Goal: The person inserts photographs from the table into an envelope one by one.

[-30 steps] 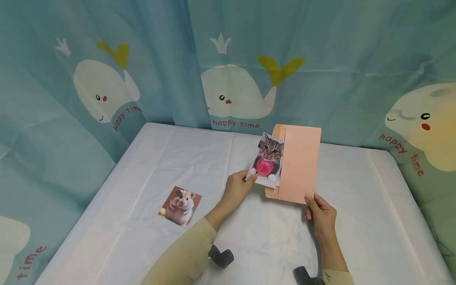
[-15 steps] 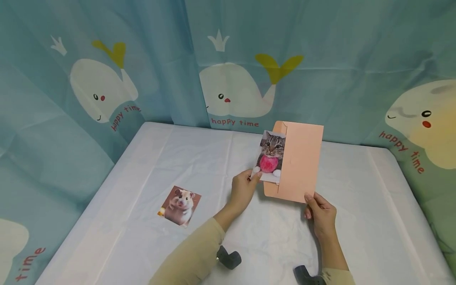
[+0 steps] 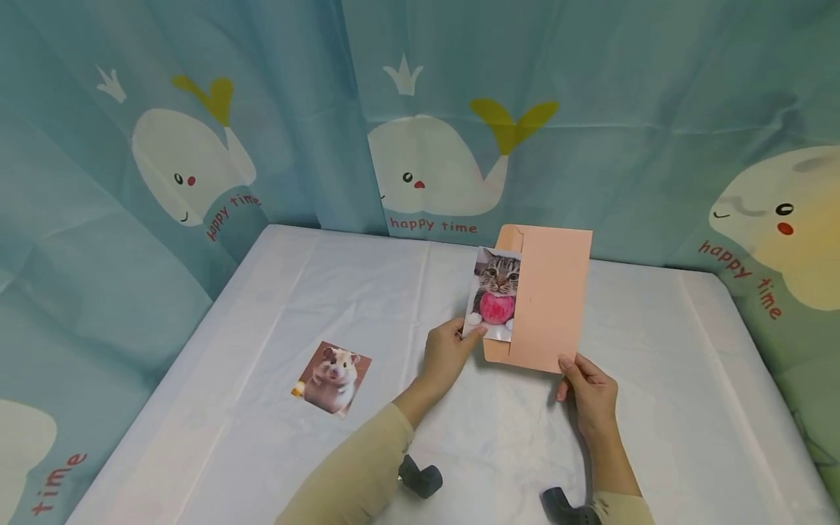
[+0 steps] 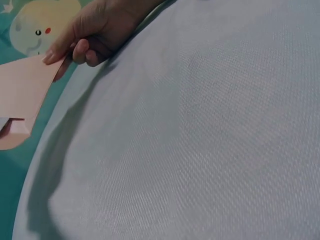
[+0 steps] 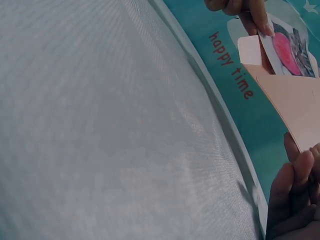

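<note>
While the left hand (image 3: 446, 356) pinches the cat photo (image 3: 495, 295) by its lower left corner between thumb and fingers, the right hand (image 3: 593, 397) grips the peach envelope (image 3: 551, 299) similarly at its lower right. The photo sits partly inside the envelope's open side, above the white table (image 3: 682, 408), where a hamster photo (image 3: 333, 379) lies flat.
</note>
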`<move>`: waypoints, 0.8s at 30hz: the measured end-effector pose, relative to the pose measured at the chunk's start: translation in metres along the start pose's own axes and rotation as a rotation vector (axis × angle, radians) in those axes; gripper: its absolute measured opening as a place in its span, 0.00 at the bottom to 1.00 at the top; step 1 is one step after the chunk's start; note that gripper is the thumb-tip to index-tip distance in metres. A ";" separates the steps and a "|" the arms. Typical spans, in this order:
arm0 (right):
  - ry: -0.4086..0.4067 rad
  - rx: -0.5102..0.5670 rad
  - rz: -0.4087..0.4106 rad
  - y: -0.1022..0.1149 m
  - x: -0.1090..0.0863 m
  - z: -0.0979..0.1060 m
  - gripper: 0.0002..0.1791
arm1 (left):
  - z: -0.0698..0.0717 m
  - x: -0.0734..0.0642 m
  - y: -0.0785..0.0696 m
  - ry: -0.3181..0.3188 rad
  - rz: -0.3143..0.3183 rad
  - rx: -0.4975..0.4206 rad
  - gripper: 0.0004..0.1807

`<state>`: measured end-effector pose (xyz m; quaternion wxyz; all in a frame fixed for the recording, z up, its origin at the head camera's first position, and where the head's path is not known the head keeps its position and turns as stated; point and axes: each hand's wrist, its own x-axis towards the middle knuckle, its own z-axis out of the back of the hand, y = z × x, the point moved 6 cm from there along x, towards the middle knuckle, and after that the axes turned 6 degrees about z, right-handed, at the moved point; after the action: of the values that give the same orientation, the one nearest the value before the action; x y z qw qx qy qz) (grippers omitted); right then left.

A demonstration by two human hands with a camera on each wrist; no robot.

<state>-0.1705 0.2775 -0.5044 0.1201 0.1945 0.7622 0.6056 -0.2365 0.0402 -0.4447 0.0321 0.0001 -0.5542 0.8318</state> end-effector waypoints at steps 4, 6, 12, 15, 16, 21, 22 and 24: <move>0.009 -0.007 0.003 0.000 -0.001 0.000 0.10 | 0.008 -0.001 0.000 -0.104 -0.051 -0.069 0.11; 0.020 -0.005 0.010 0.001 -0.001 -0.001 0.10 | 0.010 -0.002 -0.001 -0.146 -0.084 -0.092 0.10; 0.040 0.017 0.024 0.001 0.000 -0.002 0.09 | 0.011 -0.002 -0.009 -0.182 -0.159 -0.096 0.09; 0.046 0.033 0.027 0.000 0.000 -0.002 0.10 | 0.009 -0.002 -0.012 -0.178 -0.157 -0.102 0.09; 0.050 0.038 0.029 0.000 0.000 -0.003 0.10 | 0.009 -0.002 -0.013 -0.177 -0.155 -0.100 0.09; 0.073 0.054 0.047 0.000 0.000 -0.004 0.11 | 0.006 -0.003 -0.019 -0.211 -0.199 -0.014 0.09; 0.076 0.054 0.050 0.001 -0.001 -0.004 0.11 | 0.006 -0.004 -0.020 -0.227 -0.218 0.011 0.09; 0.077 0.053 0.051 0.001 -0.001 -0.004 0.11 | 0.006 -0.006 -0.022 -0.256 -0.251 0.054 0.09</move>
<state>-0.1713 0.2740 -0.5029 0.0701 0.1934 0.7768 0.5952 -0.2298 0.0430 -0.4219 0.0650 0.1759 -0.5269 0.8290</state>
